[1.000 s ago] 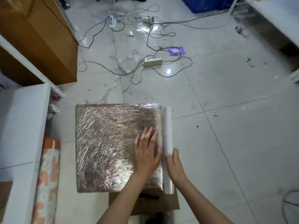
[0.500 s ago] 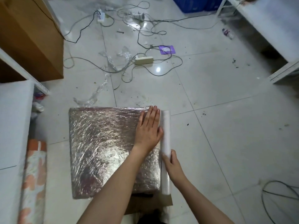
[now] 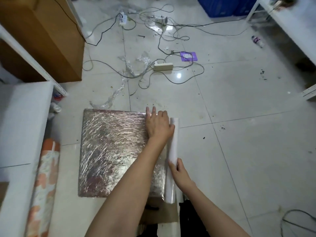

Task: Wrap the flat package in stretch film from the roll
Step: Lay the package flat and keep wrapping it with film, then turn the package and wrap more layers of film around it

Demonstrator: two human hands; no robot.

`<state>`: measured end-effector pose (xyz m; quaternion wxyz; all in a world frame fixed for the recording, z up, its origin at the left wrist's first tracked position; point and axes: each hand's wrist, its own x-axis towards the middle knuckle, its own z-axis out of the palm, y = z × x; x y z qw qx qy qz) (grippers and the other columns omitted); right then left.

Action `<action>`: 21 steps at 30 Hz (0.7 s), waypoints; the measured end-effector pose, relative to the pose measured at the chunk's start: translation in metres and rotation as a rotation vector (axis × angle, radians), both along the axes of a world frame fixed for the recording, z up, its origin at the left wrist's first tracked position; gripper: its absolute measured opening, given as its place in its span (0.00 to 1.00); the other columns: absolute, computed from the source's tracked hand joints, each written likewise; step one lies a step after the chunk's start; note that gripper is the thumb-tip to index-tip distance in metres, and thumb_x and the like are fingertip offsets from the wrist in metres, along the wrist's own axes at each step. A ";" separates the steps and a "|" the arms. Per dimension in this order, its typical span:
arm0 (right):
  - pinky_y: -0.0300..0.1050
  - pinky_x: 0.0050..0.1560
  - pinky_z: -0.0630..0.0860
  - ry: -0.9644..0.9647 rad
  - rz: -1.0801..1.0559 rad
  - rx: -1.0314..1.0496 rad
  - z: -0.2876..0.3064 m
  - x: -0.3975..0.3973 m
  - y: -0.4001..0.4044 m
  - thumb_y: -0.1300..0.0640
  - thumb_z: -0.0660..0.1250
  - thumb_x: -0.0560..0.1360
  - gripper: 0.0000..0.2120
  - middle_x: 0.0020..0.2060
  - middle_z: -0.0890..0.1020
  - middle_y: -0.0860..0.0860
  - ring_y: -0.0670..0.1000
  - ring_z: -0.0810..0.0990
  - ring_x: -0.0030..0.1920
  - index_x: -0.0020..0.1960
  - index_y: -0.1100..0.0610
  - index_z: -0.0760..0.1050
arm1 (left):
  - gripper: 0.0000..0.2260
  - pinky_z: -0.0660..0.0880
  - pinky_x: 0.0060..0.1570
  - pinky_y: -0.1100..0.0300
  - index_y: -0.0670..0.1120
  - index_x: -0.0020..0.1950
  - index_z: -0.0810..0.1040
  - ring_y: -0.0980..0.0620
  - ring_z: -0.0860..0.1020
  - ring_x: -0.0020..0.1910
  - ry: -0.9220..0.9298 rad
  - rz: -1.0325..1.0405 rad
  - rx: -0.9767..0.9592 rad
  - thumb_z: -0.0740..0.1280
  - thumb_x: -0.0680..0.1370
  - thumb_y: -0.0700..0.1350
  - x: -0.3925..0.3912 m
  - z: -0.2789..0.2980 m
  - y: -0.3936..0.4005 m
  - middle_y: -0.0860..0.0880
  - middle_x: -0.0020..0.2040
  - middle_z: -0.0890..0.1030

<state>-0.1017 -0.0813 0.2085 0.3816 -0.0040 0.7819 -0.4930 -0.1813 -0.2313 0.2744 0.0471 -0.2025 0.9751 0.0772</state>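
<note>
Head view: on the floor, a flat package already covered in film. Left hand lies flat and open on its far right corner. Roll lies along the package's right edge, long axis front to back; right hand loosely curls around its near half. Roll's near end blurs against dark clutter.

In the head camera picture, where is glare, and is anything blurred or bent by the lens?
Head view: a bright lamp reflection sits on the glossy floor tiles; the film-wrapped package glitters with small highlights; the tile joints curve toward the edges from the wide-angle lens; the patterned roll at lower left looks soft and smeared.
</note>
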 end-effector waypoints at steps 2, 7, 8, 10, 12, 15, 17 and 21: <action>0.27 0.36 0.68 -0.037 0.075 -0.023 -0.001 -0.011 0.001 0.48 0.56 0.81 0.09 0.40 0.70 0.42 0.38 0.70 0.40 0.55 0.54 0.64 | 0.30 0.36 0.74 0.44 0.46 0.77 0.57 0.44 0.46 0.78 -0.062 0.037 0.018 0.57 0.79 0.56 0.001 -0.001 -0.002 0.47 0.78 0.57; 0.27 0.39 0.70 -0.144 0.203 -0.057 -0.013 -0.027 0.013 0.46 0.59 0.79 0.13 0.49 0.77 0.46 0.39 0.75 0.47 0.59 0.53 0.68 | 0.30 0.44 0.67 0.29 0.57 0.76 0.54 0.31 0.40 0.74 -0.177 0.369 0.026 0.58 0.77 0.65 0.007 0.003 0.018 0.37 0.77 0.41; 0.28 0.40 0.70 -0.167 0.231 -0.043 -0.015 -0.031 0.015 0.47 0.60 0.79 0.13 0.50 0.78 0.48 0.41 0.76 0.47 0.58 0.54 0.70 | 0.31 0.48 0.65 0.27 0.59 0.76 0.54 0.28 0.41 0.73 -0.205 0.435 0.039 0.58 0.76 0.66 0.006 0.005 0.025 0.35 0.77 0.40; 0.31 0.41 0.72 -0.219 0.258 -0.046 -0.015 -0.041 0.017 0.51 0.63 0.78 0.12 0.48 0.79 0.50 0.43 0.77 0.45 0.58 0.57 0.71 | 0.30 0.59 0.63 0.27 0.60 0.76 0.54 0.25 0.44 0.72 -0.211 0.554 0.109 0.59 0.77 0.65 0.002 0.008 0.035 0.35 0.76 0.37; 0.29 0.40 0.73 -0.244 0.199 -0.117 -0.010 -0.055 0.014 0.59 0.66 0.77 0.14 0.47 0.77 0.50 0.42 0.76 0.43 0.59 0.62 0.68 | 0.29 0.69 0.58 0.31 0.60 0.76 0.53 0.24 0.44 0.72 -0.197 0.627 0.161 0.59 0.78 0.62 -0.001 0.009 0.040 0.35 0.76 0.35; 0.29 0.39 0.73 -0.194 0.224 -0.201 0.002 -0.082 0.000 0.63 0.71 0.73 0.18 0.47 0.76 0.48 0.44 0.77 0.46 0.58 0.60 0.66 | 0.28 0.74 0.54 0.34 0.59 0.76 0.54 0.25 0.44 0.72 -0.175 0.650 0.179 0.59 0.78 0.60 -0.004 0.010 0.042 0.36 0.76 0.35; 0.31 0.40 0.73 -0.160 0.289 -0.182 0.007 -0.097 -0.012 0.60 0.74 0.71 0.20 0.48 0.77 0.48 0.48 0.77 0.49 0.57 0.58 0.67 | 0.27 0.75 0.53 0.34 0.59 0.75 0.56 0.25 0.44 0.72 -0.168 0.664 0.186 0.60 0.78 0.60 -0.004 0.010 0.039 0.36 0.76 0.35; 0.36 0.42 0.74 -0.162 0.301 -0.171 0.007 -0.115 -0.017 0.60 0.76 0.68 0.23 0.50 0.79 0.52 0.48 0.77 0.47 0.58 0.59 0.71 | 0.24 0.75 0.54 0.35 0.56 0.73 0.60 0.24 0.44 0.72 -0.154 0.653 0.212 0.61 0.79 0.57 -0.008 0.012 0.033 0.35 0.76 0.36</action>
